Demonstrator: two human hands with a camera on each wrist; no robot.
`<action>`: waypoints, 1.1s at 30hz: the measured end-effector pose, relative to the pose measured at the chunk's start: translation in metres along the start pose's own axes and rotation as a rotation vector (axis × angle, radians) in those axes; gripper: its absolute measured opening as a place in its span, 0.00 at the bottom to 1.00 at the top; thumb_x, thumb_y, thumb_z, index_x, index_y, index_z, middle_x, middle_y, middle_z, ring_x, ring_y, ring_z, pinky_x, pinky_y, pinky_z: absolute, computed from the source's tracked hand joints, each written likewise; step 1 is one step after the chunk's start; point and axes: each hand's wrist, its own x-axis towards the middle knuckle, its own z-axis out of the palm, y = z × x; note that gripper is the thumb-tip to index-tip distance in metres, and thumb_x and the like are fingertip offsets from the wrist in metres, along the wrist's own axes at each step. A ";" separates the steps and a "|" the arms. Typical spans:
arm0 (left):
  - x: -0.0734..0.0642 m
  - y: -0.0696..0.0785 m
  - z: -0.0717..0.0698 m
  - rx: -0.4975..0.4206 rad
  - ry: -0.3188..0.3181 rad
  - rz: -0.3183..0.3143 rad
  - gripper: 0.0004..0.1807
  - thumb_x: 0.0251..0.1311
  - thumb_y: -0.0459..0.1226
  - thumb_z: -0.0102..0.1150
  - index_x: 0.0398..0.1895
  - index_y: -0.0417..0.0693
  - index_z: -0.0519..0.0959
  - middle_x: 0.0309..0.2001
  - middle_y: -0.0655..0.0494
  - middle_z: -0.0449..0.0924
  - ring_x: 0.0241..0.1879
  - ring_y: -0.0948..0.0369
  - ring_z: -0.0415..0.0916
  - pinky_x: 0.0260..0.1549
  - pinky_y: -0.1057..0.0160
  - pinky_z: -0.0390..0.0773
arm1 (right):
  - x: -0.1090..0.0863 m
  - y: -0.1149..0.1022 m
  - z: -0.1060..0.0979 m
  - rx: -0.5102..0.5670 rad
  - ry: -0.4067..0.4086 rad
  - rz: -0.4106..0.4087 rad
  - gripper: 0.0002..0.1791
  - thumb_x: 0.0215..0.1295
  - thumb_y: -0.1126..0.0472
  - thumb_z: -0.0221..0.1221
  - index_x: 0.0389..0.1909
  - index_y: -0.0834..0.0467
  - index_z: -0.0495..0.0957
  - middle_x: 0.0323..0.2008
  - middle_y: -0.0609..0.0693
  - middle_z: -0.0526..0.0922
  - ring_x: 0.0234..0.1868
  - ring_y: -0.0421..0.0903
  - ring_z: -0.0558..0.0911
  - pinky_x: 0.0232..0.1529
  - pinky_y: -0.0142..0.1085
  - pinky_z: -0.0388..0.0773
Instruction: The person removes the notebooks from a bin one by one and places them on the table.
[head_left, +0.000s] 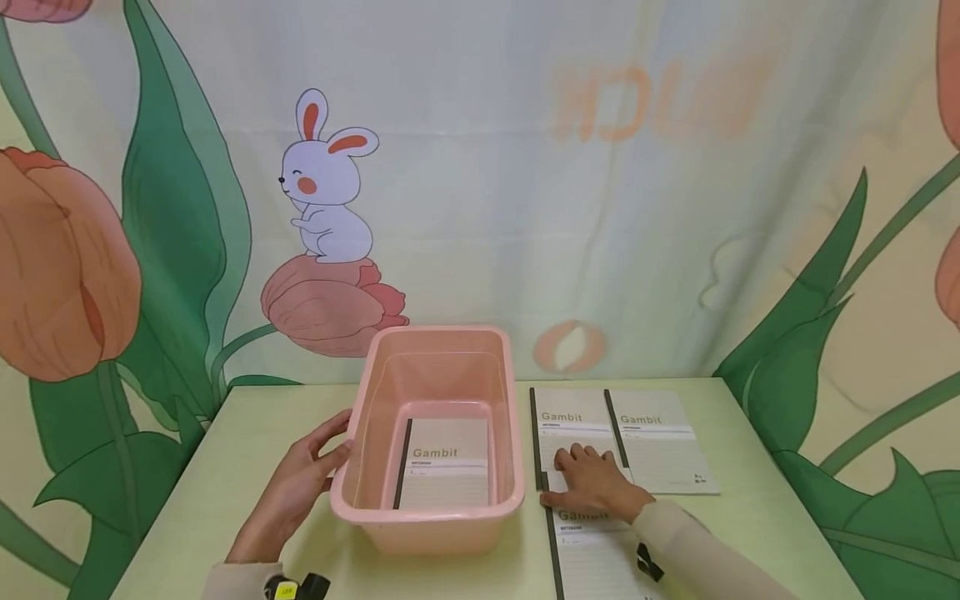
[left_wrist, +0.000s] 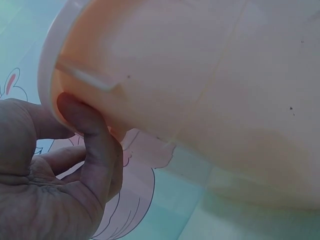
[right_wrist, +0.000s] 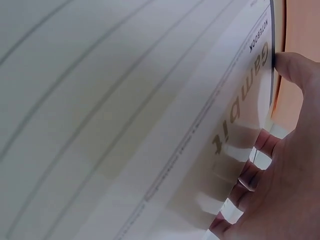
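Observation:
A pink plastic basin [head_left: 427, 537] stands in the middle of the table, with one Gambit notebook [head_left: 453, 483] lying flat inside. My left hand [head_left: 296, 479] holds the basin's left side; in the left wrist view its thumb presses under the rim [left_wrist: 45, 75]. To the right of the basin, my right hand [head_left: 600, 490] grips the top end of the nearest notebook [head_left: 603, 567]. In the right wrist view the thumb is at the dark spine of that notebook [right_wrist: 120, 125], and the fingers bend at its top edge. Two more notebooks, left [head_left: 570, 404] and right [head_left: 656, 462], lie side by side beyond.
The pale green table [head_left: 202, 492] reaches back to a hanging cloth [head_left: 480, 208] printed with a rabbit and tulips. The basin's far end is close to that cloth. A wrist camera [head_left: 300, 588] is strapped at the left sleeve.

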 end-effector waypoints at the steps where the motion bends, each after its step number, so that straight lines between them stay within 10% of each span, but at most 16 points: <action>1: 0.000 0.000 0.000 -0.004 0.002 0.000 0.30 0.66 0.47 0.49 0.70 0.64 0.56 0.71 0.54 0.55 0.63 0.51 0.65 0.50 0.54 0.78 | 0.001 0.000 0.001 0.003 0.000 -0.001 0.34 0.46 0.22 0.50 0.42 0.44 0.68 0.36 0.43 0.70 0.37 0.43 0.69 0.35 0.45 0.65; 22: -0.002 0.000 0.002 -0.038 -0.001 0.000 0.30 0.66 0.44 0.50 0.71 0.62 0.56 0.71 0.52 0.55 0.63 0.49 0.66 0.50 0.53 0.79 | 0.013 -0.004 -0.019 -0.001 0.041 0.018 0.31 0.51 0.26 0.52 0.44 0.45 0.70 0.39 0.46 0.71 0.43 0.46 0.69 0.38 0.48 0.66; 33: 0.000 0.001 0.001 -0.012 0.008 -0.007 0.30 0.66 0.46 0.49 0.71 0.65 0.55 0.71 0.53 0.54 0.64 0.49 0.65 0.51 0.53 0.78 | 0.003 -0.027 -0.126 0.056 0.169 -0.111 0.29 0.60 0.33 0.51 0.57 0.45 0.67 0.57 0.48 0.70 0.58 0.52 0.70 0.53 0.57 0.66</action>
